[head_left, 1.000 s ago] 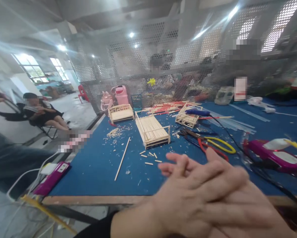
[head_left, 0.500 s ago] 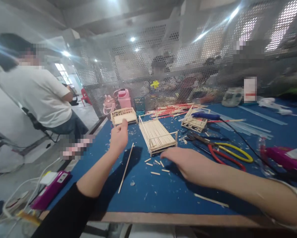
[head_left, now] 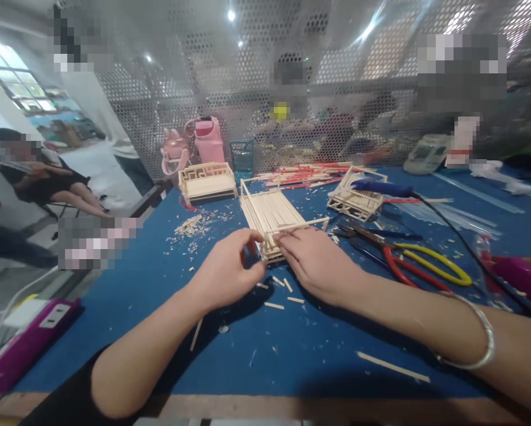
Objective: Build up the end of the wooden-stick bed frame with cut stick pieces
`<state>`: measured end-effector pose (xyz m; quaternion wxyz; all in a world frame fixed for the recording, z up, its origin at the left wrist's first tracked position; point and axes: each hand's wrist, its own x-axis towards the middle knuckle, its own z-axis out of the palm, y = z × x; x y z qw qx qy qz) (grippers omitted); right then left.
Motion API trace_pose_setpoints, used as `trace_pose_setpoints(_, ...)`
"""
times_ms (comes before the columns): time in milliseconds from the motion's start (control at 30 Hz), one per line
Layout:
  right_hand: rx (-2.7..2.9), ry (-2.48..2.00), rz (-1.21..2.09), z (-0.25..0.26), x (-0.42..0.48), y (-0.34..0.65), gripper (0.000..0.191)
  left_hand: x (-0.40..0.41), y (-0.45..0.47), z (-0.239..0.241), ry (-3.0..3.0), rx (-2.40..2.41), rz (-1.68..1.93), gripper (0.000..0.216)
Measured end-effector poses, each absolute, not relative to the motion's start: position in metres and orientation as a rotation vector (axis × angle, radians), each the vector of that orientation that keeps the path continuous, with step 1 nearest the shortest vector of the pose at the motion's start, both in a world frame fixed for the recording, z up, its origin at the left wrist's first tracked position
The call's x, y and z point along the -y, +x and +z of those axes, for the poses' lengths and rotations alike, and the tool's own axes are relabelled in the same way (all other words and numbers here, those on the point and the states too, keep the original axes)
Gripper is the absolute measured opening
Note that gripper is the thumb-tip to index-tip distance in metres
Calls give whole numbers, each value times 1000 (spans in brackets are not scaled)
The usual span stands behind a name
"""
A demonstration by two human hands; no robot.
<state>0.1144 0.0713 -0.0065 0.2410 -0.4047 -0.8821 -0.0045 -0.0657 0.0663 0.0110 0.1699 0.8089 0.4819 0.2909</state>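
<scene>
A miniature bed [head_left: 277,207] made of thin wooden sticks stands on the blue tabletop, its near end between my hands. My left hand [head_left: 232,266] curves its thumb and forefinger round the near left corner post. My right hand [head_left: 321,263] lies along the near end with fingers pressed together, fingertips at the lower end rail; anything small pinched there is hidden. Several short stick pieces [head_left: 274,306] lie just in front of the bed. A longer thin stick [head_left: 196,334] is partly covered by my left forearm.
A miniature wooden bench [head_left: 209,180] stands back left, another stick model [head_left: 356,201] back right under a blue-handled tool [head_left: 383,189]. Red-and-yellow-handled pliers [head_left: 407,260] lie right. Behind are red and plain sticks [head_left: 307,176], pink bottles [head_left: 209,139] and a perforated metal screen [head_left: 239,77].
My left hand has come from near the bench to the bed's near left corner. The right hand has moved onto the bed's near end. The camera view has tilted down and shifted.
</scene>
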Motion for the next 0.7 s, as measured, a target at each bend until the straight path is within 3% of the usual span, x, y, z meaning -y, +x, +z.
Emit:
trace_pose_setpoints(233,2290,-1116,141,-12,-78,115,24,-71,-56,-2,2240,-1452,848,2)
trace_pose_setpoints(400,2181,-1140,290,-6,-78,114,17,-71,-55,0,2220,-1488,848,2)
trace_pose_setpoints(700,2086,-1117,387,-6,-77,109,20,-70,-56,-1,2266,-1456,864,8)
